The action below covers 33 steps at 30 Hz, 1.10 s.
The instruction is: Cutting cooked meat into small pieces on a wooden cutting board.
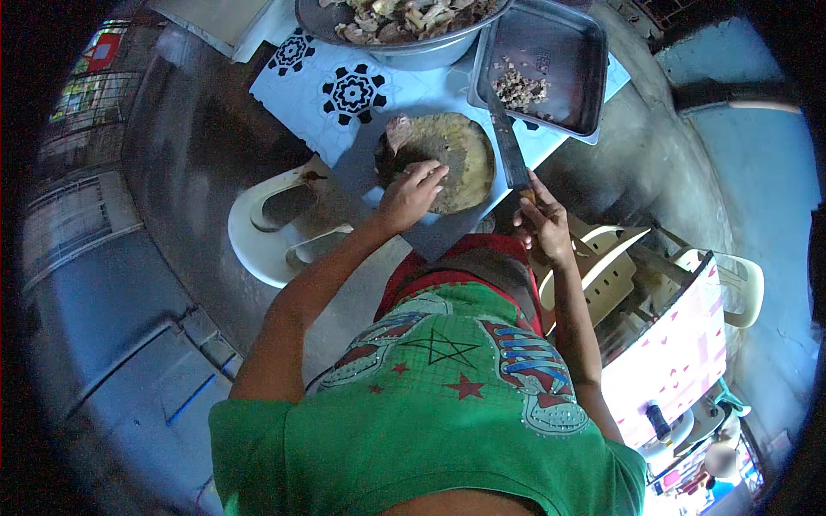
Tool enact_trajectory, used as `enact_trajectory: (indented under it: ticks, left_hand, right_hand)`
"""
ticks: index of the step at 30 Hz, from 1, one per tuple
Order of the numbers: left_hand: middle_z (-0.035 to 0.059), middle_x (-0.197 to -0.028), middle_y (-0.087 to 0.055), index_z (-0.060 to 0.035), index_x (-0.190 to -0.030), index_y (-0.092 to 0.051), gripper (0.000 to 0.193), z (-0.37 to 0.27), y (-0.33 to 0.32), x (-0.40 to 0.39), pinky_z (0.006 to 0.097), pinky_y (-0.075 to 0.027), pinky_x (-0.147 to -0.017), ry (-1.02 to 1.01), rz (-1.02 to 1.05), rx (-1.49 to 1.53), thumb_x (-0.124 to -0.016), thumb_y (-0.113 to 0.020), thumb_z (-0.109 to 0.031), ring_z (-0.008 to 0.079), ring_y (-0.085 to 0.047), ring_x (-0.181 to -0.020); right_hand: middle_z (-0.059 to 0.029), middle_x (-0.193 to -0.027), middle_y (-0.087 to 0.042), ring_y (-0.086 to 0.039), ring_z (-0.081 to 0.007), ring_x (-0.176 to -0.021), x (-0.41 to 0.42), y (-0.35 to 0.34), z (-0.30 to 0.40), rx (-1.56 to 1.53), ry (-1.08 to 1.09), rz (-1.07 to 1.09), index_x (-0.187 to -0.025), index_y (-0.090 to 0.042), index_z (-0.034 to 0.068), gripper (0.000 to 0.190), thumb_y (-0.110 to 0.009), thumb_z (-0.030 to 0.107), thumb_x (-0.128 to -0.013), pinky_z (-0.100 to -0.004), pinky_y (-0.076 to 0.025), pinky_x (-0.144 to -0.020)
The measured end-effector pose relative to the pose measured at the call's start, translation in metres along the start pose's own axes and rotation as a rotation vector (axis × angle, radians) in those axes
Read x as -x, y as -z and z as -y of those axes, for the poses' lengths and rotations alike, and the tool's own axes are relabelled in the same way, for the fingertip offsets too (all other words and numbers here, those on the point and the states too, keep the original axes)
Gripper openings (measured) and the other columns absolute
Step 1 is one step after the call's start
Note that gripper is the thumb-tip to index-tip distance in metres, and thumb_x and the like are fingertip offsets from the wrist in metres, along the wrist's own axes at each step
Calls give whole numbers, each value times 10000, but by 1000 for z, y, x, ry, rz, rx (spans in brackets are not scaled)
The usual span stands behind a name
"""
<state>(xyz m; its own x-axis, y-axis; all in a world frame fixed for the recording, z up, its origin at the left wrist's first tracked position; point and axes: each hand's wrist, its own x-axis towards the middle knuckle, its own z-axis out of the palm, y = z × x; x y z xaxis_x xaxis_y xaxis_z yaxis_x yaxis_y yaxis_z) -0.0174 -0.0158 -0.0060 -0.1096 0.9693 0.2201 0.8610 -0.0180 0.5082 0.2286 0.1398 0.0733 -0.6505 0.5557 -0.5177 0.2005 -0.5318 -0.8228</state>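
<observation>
My right hand (544,222) grips the handle of a broad dark-bladed knife (510,151), whose tip reaches over the near left edge of a metal tray (597,77). Inside that tray lies a small heap of chopped meat (519,88). My left hand (415,193) rests over the near left part of a round wooden chopping block (471,151), fingers slightly bent; whether anything is under them is hidden. A piece of meat (400,131) lies at the block's far left edge, beyond my left hand.
Past the block, a mesh strainer (316,29) full of meat pieces (393,19) sits on a large bowl (426,55). All stand on a patterned table (310,97). Plastic chairs stand left (248,238) and right (606,271). A person (721,461) is far off at lower right.
</observation>
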Motion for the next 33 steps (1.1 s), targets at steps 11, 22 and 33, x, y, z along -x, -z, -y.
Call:
enact_trajectory:
  ticks: [11, 22, 33]
  left_hand:
    - [137, -997, -644, -6, -1039, -681, 206, -8, 9, -38, 326, -519, -780, 182, -131, 383, -839, -675, -50, 276, -643, -902]
    - [148, -1128, -543, -15, -1161, -603, 302, -5, -8, -54, 387, -451, -895, 79, -90, 1, -859, -615, -23, 331, -550, -1020]
    - [156, -1119, -586, -23, -1030, -652, 175, 28, -35, -67, 346, -466, -888, 77, 61, 161, -887, -584, -96, 263, -570, -1017]
  right_hand:
    - [-39, -664, -569, -457, -87, -423, 20, -12, -19, -40, -63, -47, -1462, -366, 130, 510, -512, 100, -974, -220, -355, -374]
    - [-38, -654, -573, -439, -84, -399, 33, -22, -30, -88, 3, -71, -1461, -366, 134, 513, -519, 112, -972, -224, -341, -348]
    - [-41, -651, -555, -428, -104, -395, 16, 5, -74, 338, 285, 26, -1476, -333, 121, 528, -502, 116, -975, -246, -345, -357]
